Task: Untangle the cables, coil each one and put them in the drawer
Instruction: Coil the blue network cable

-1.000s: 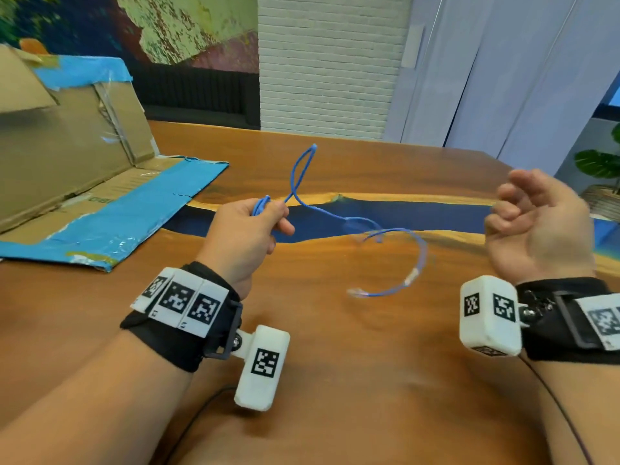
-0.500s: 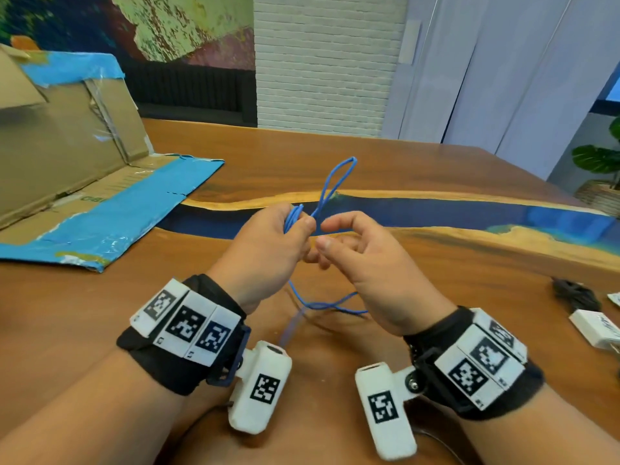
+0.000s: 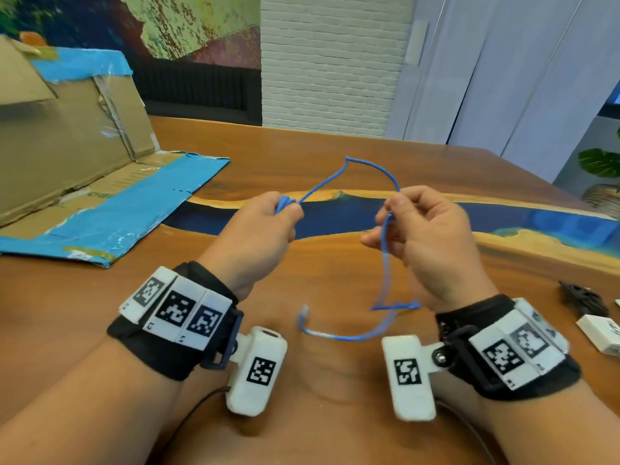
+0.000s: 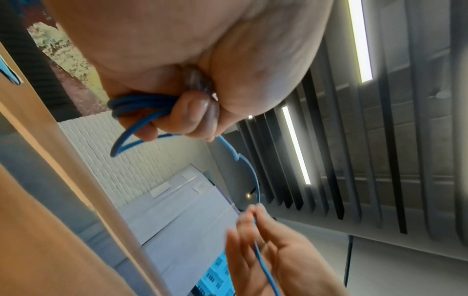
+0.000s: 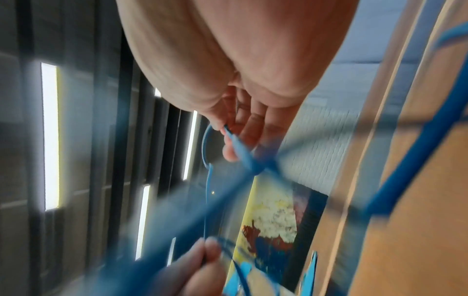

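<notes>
A thin blue cable (image 3: 367,166) arches in the air between my two hands above the wooden table (image 3: 335,380). My left hand (image 3: 265,229) grips a small bundle of gathered cable loops (image 4: 142,106) in its curled fingers. My right hand (image 3: 422,229) pinches the cable (image 4: 255,212) between thumb and forefinger further along. From there the cable hangs down, kinks near my right wrist and curls left to its free clear plug end (image 3: 304,312) above the table. The right wrist view shows the blurred cable (image 5: 243,154) running past the fingers. No drawer is in view.
An opened cardboard box (image 3: 67,139) with blue tape lies on the table at the left. A black item (image 3: 583,297) and a white adapter (image 3: 600,333) lie at the right edge. A blue resin strip (image 3: 335,223) crosses the tabletop.
My hands, close together half a second ago, have moved apart, drawing a length of cable into an arch between them. A second ago the right hand was off the cable.
</notes>
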